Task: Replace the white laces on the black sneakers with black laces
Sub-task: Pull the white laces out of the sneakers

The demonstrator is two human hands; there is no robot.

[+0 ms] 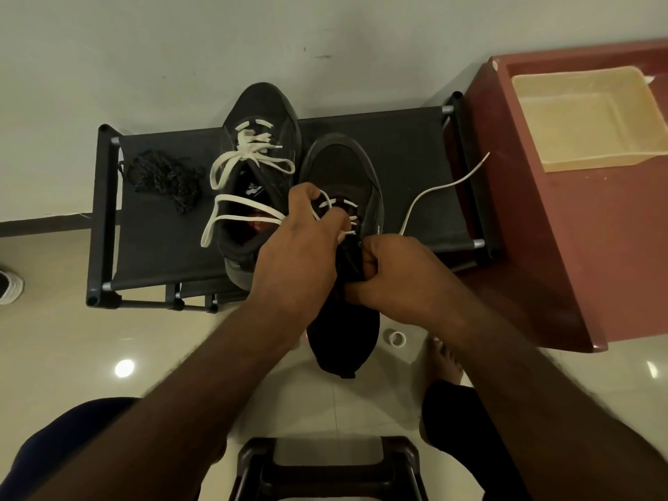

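at the lower edge, a dark stool [327, 464] is seen between the person's legs. beyond it, a bare foot [445, 359] and a small roll of tape [397, 338] are set on the glossy tiled floor [108, 338]. above the floor, the nearer black sneaker [343, 171] is held by both hands, its toe rested on a low black fabric rack [415, 157]. its dark rear part is gripped by the right hand [397, 273], fingers curled tight around it. at the eyelets its white lace [347, 204] is pinched and hooked by the curled fingers of the left hand [300, 244], and the lace's free end is trailed to the right across the rack. just beside it on the left, the second black sneaker [260, 113] is stood on the rack, its own loosened lace [249, 204] spread in wide loops. further left on the rack, the black laces [162, 179] are heaped in a tangle. at far right, a cream tray [585, 117] is set on a maroon surface [578, 247].
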